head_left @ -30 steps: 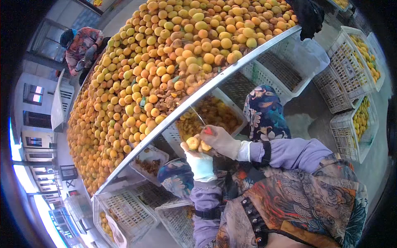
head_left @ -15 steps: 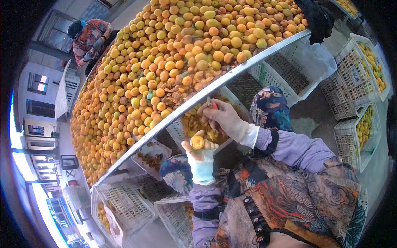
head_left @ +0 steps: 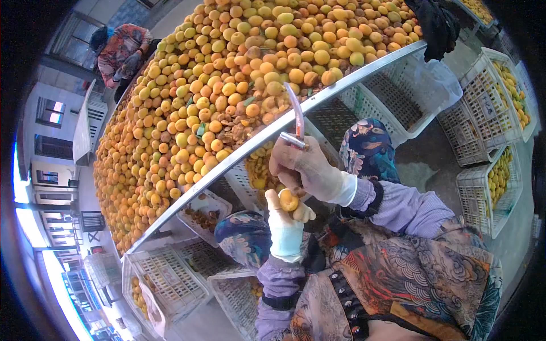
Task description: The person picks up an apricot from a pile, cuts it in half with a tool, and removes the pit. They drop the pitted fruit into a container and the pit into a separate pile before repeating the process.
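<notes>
My left hand [head_left: 285, 224], in a pale glove, is closed round a cut apricot [head_left: 289, 200] whose inner face looks up. Just above and to the right, my right hand [head_left: 307, 170], gloved too, grips a small curved knife [head_left: 297, 111] with its blade pointing up and away. The fingers of my right hand hang close over the apricot. Under both hands stands a crate of apricot pieces [head_left: 260, 170], partly hidden by them. A large heap of whole apricots [head_left: 227, 91] lies behind the metal edge of a table [head_left: 227, 165].
White crates [head_left: 483, 113] with fruit are stacked at the right. More crates [head_left: 165, 273] stand at the lower left, and an open crate [head_left: 398, 105] is under the table edge. A dark cloth or glove [head_left: 435, 28] hangs at the corner. A co-worker [head_left: 122, 51] sits at the upper left.
My right hand has turned, so the knife blade now points upward in plain view. My left hand has moved slightly right with the apricot, and the hands are closer together.
</notes>
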`<state>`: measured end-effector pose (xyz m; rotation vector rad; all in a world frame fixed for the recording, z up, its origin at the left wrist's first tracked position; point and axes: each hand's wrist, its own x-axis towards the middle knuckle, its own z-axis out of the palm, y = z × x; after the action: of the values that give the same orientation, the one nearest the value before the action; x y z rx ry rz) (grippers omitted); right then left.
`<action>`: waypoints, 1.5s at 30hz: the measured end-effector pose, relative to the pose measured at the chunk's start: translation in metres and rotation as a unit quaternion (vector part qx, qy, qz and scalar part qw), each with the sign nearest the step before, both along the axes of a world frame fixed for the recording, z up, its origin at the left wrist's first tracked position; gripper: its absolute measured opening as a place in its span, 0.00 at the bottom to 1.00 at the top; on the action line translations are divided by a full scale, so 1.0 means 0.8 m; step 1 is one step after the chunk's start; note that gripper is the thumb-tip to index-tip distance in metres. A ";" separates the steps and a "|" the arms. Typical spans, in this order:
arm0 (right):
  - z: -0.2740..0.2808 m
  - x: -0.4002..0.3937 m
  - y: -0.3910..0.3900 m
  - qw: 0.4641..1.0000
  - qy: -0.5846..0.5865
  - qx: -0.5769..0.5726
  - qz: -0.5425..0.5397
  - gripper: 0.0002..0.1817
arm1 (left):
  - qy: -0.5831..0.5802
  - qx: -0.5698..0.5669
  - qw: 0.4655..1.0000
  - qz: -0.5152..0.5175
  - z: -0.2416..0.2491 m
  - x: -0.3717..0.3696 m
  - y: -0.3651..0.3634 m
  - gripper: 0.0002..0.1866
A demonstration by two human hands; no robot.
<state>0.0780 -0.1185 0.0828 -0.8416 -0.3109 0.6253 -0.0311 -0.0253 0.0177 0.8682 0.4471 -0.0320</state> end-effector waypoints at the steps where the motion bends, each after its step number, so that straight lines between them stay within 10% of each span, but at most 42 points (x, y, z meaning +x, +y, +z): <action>1: -0.001 -0.001 0.000 1.000 0.002 -0.007 -0.001 0.14 | 0.007 0.003 1.000 0.000 0.000 0.000 -0.001 0.31; 12: -0.034 -0.022 0.016 0.975 -0.189 -0.103 -0.064 0.12 | 0.080 0.051 0.993 0.075 -0.009 0.009 -0.021 0.26; 14: -0.052 -0.022 0.023 0.961 -0.242 -0.104 -0.087 0.12 | 0.032 0.268 0.949 0.166 -0.011 0.015 -0.037 0.26; 16: -0.049 -0.017 0.027 0.944 -0.294 -0.105 -0.110 0.12 | 0.075 0.161 0.973 0.144 -0.011 0.014 -0.027 0.25; 18: -0.043 -0.005 0.028 0.993 0.064 -0.061 -0.083 0.14 | 0.118 0.052 0.984 0.121 -0.016 0.009 -0.017 0.25; 27: -0.071 0.018 0.016 0.981 0.161 0.072 0.086 0.19 | 0.058 0.097 0.993 0.027 -0.025 0.003 -0.013 0.26; 32: -0.063 0.019 0.015 0.983 0.111 0.028 0.143 0.20 | -0.006 0.022 1.000 0.018 -0.011 -0.001 -0.017 0.07; 36: -0.061 0.019 0.019 0.977 0.083 -0.026 0.196 0.14 | -0.024 -0.020 0.999 -0.016 -0.038 -0.010 -0.007 0.20; 43: -0.032 0.006 0.013 0.928 -0.154 -0.103 0.324 0.12 | -0.036 0.084 0.990 -0.112 -0.034 -0.018 -0.008 0.08; 45: -0.033 -0.001 0.010 0.899 -0.286 -0.092 0.320 0.11 | -0.118 0.406 0.880 -0.219 -0.032 -0.025 -0.010 0.03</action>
<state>0.0769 -0.1103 0.0565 -1.1057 -1.1104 1.0218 -0.0514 -0.0332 -0.0077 1.7723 -0.0017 -0.1616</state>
